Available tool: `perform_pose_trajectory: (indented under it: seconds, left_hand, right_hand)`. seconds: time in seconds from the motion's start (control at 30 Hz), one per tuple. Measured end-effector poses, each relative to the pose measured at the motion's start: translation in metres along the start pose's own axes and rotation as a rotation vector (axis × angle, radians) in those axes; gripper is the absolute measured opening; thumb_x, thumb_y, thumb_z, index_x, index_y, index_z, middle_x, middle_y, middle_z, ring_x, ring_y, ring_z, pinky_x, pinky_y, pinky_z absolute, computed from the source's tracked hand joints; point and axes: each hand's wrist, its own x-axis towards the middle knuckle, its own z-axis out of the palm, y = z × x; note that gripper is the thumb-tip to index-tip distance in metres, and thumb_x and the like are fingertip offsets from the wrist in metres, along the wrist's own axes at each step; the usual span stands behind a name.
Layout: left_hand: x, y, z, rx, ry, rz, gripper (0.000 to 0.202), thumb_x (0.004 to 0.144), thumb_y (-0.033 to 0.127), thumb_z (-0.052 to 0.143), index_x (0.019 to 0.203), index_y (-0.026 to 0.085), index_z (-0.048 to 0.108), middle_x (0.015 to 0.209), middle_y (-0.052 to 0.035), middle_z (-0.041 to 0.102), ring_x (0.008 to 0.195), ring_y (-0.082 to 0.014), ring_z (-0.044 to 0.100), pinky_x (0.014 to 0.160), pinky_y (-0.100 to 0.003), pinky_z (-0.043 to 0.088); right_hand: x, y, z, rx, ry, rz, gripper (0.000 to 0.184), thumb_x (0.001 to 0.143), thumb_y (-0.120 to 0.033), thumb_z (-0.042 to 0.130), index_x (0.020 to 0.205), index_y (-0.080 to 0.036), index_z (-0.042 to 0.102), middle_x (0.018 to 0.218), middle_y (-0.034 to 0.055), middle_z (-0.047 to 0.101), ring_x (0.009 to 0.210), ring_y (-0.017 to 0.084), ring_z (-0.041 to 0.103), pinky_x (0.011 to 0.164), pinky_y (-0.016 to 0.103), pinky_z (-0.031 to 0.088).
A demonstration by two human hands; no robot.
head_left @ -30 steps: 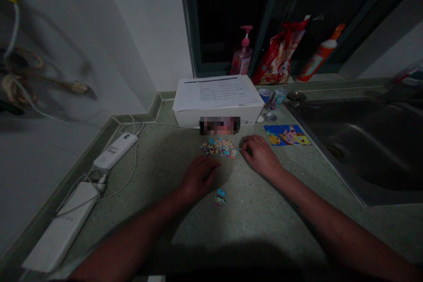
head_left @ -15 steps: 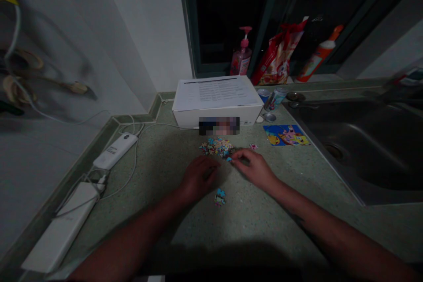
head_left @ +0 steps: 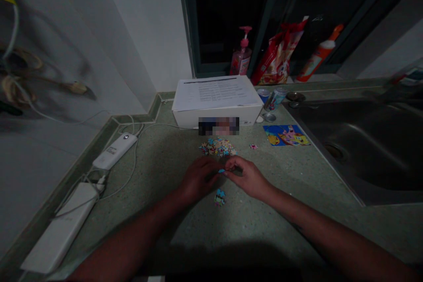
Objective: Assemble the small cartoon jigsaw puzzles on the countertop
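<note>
A small blue jigsaw piece (head_left: 221, 171) is between the fingertips of both hands, just above the counter. My right hand (head_left: 247, 177) pinches it from the right, thumb below. My left hand (head_left: 198, 179) meets it from the left with thumb and fingers closed at its edge; its palm is in shadow. Beyond the hands lies a heap of mixed jigsaw pieces (head_left: 218, 146). Closer to me, a small cluster of joined pieces (head_left: 220, 198) rests on the counter. One loose pink piece (head_left: 253, 146) sits right of the heap.
Behind the heap stands a white box (head_left: 185, 116) with a printed sheet on top. A colourful cartoon picture card (head_left: 287, 135) lies beside the sink (head_left: 363, 141). Cans (head_left: 276, 99) stand by the box. White power banks (head_left: 115, 150) with cables line the left side.
My right hand has drawn the blue piece from the heap's edge toward me and to the left. It now meets my left hand, whose fingers have closed in slightly.
</note>
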Motion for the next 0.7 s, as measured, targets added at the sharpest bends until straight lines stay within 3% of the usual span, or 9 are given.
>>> perform_pose_trajectory:
  seconds: [0.27,0.5,0.7]
  left_hand:
    - [0.000,0.000,0.001,0.005,-0.026,-0.005,0.010,0.098,0.027,0.069,0.106,0.021,0.071,0.096,-0.0061,0.074,0.091,-0.0214,0.071,0.082,-0.037,0.058]
    - [-0.001,0.001,0.000,0.021,-0.032,-0.084,0.011,0.094,0.024,0.072,0.105,0.022,0.070,0.096,-0.0060,0.075,0.092,-0.0227,0.071,0.085,-0.038,0.056]
    - [-0.001,0.000,0.001,-0.007,-0.043,-0.097,0.012,0.094,0.027,0.072,0.104,0.021,0.070,0.095,-0.0064,0.075,0.089,-0.0225,0.070,0.084,-0.037,0.056]
  right_hand:
    - [0.000,-0.001,-0.002,-0.032,-0.017,-0.034,0.008,0.092,-0.025,0.073,0.095,-0.023,0.066,0.087,0.0007,0.072,0.079,0.018,0.068,0.075,0.033,0.057]
    - [0.000,-0.011,-0.010,-0.332,-0.016,-0.304,0.011,0.096,-0.022,0.070,0.106,-0.024,0.066,0.111,0.0085,0.073,0.109,0.027,0.068,0.094,0.046,0.057]
    - [-0.001,-0.012,-0.011,-0.445,-0.009,-0.379,0.013,0.098,-0.024,0.066,0.112,-0.024,0.067,0.116,0.0105,0.071,0.113,0.028,0.067,0.097,0.051,0.057]
